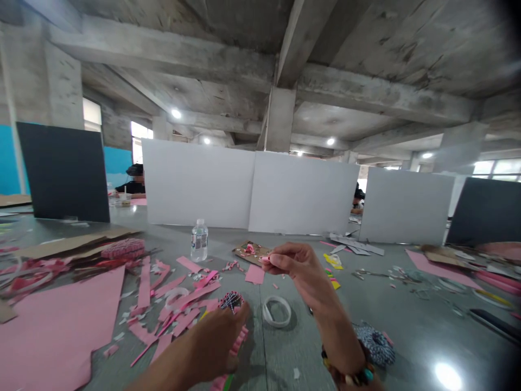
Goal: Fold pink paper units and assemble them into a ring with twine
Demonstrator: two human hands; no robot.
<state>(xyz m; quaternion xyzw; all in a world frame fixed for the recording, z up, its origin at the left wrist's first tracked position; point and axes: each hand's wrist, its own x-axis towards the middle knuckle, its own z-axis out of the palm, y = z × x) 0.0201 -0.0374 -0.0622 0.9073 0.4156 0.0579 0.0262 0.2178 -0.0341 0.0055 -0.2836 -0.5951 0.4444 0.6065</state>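
My right hand (291, 260) is raised over the middle of the table, its thumb and fingers pinched on a small pink piece (266, 260). A beaded bracelet circles that wrist. Lower and to the left, my left hand (226, 334) is closed around a pink pleated strip (240, 339), partly hidden behind the fingers. A dark checked, pink-edged piece (231, 300) shows just above the left fingers. Between my hands lies a roll of white tape (277, 311). Behind the right hand is a brown card (249, 250) with pink and white scraps on it.
Pink paper strips (183, 298) and a large pink sheet (69, 326) cover the left. A water bottle (199, 240) stands near the white panels (301, 193). At right lie a grey-white yarn coil (375, 344) and scraps. Two people are partly visible beyond the panels.
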